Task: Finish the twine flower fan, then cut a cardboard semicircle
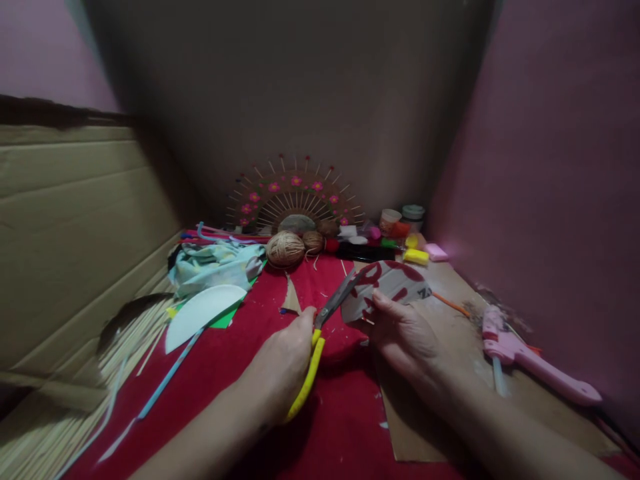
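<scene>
My left hand [286,363] is closed round the yellow handles of a pair of scissors [313,375]. Its blades are parted and reach up to the left edge of a grey cardboard piece [399,283] with red markings and a curved upper edge. That piece is pinched between the thumb and fingers of my right hand [407,333], held above the red cloth. Beyond the scissors, a small tan triangular scrap [291,298] lies on the cloth.
A pink glue gun [537,370] rests on a brown board [425,427] at right. Twine balls [285,249] and a decorated stick fan [295,187] stand at the back. Left are a bunched cloth [215,267], a white half-disc [203,310] and thin sticks [65,427] beside a cardboard wall [75,253].
</scene>
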`<action>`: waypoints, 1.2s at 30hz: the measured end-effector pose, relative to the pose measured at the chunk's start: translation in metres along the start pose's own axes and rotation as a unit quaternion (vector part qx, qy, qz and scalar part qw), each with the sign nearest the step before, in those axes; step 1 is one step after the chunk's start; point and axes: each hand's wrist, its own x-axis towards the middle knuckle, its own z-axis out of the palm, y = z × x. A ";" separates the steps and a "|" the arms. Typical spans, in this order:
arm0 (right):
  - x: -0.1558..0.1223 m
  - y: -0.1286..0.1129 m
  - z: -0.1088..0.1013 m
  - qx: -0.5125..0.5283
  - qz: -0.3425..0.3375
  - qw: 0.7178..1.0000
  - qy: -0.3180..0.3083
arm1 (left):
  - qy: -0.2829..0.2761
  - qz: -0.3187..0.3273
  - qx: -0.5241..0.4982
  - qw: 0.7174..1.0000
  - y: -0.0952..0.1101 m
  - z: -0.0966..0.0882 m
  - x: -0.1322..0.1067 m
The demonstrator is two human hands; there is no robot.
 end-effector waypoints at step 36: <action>0.004 -0.005 -0.001 0.020 -0.016 0.998 0.066 | 0.008 -0.028 -0.015 0.999 0.001 0.000 -0.002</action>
